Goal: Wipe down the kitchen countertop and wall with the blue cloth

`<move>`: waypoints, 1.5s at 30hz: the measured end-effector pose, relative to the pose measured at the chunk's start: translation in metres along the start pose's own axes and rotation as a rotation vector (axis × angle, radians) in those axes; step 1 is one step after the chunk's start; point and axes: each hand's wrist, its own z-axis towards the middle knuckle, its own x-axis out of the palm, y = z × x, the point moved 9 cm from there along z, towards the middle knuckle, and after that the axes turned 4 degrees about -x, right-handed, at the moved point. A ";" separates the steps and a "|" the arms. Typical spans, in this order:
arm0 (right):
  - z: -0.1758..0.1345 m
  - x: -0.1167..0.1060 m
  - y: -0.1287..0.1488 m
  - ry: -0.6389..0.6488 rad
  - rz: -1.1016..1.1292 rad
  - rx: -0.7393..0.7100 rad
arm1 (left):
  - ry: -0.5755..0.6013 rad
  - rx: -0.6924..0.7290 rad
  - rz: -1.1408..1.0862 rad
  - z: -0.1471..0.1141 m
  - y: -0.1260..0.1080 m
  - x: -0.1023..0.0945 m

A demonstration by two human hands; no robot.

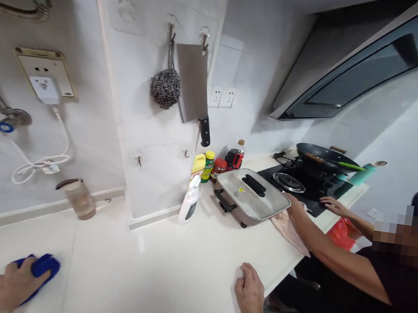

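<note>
My left hand (pixel 18 282) presses a blue cloth (pixel 46 266) onto the white countertop (pixel 129 280) at the lower left, its fingers closed round the cloth. My right hand (pixel 250 289) rests on the counter near its front edge, fingers loosely bent and nothing in them. Beyond my right hand stands an electric pan (pixel 252 199) with a lid and black handles. A white spray bottle (pixel 189 203) stands by the wall corner, between my two hands. Behind my left hand is a brownish see-through jug (pixel 79 199) against the wall.
At the right, a co-worker's hand is at the pan above a pink cloth (pixel 292 230); their other hand (pixel 334 205) touches the black cooktop (pixel 309 204). A wok (pixel 328 155) sits there. A cleaver (pixel 194 84) and steel scrubber (pixel 165 88) hang on the wall. Several condiment containers stand behind the pan.
</note>
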 end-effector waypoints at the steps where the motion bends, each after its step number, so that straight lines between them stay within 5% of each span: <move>1: 0.000 0.000 -0.001 0.004 0.001 -0.002 | 0.002 0.031 0.047 -0.012 -0.004 0.005; 6: -0.004 0.001 -0.003 0.020 -0.017 0.006 | -0.079 0.249 0.099 -0.087 -0.043 0.019; 9: -0.006 0.000 -0.002 0.035 -0.065 -0.017 | -0.105 0.395 -0.030 -0.140 -0.086 0.026; 15: -0.007 -0.004 0.002 0.022 -0.060 -0.056 | 0.113 0.611 -0.504 -0.247 -0.199 0.053; 19: -0.006 -0.006 0.003 -0.005 -0.059 -0.056 | 0.263 0.692 -0.736 -0.299 -0.247 0.064; 23: -0.006 -0.006 0.001 -0.020 -0.048 -0.063 | 0.419 0.629 -1.063 -0.298 -0.247 0.064; 30: -0.009 0.000 -0.005 0.004 -0.001 -0.045 | 0.736 0.153 -1.541 -0.252 -0.222 0.074; 37: -0.006 -0.003 -0.010 0.035 0.181 0.119 | 1.282 -0.140 -1.833 -0.301 -0.251 0.087; 41: -0.015 0.005 0.007 0.174 0.482 0.343 | 1.278 -0.199 -1.714 -0.326 -0.257 0.103; 44: -0.029 0.014 0.066 0.383 0.689 0.403 | 1.253 -0.171 -1.701 -0.339 -0.261 0.104; 45: -0.044 0.027 0.088 0.545 0.914 0.577 | 1.238 -0.160 -1.708 -0.341 -0.261 0.104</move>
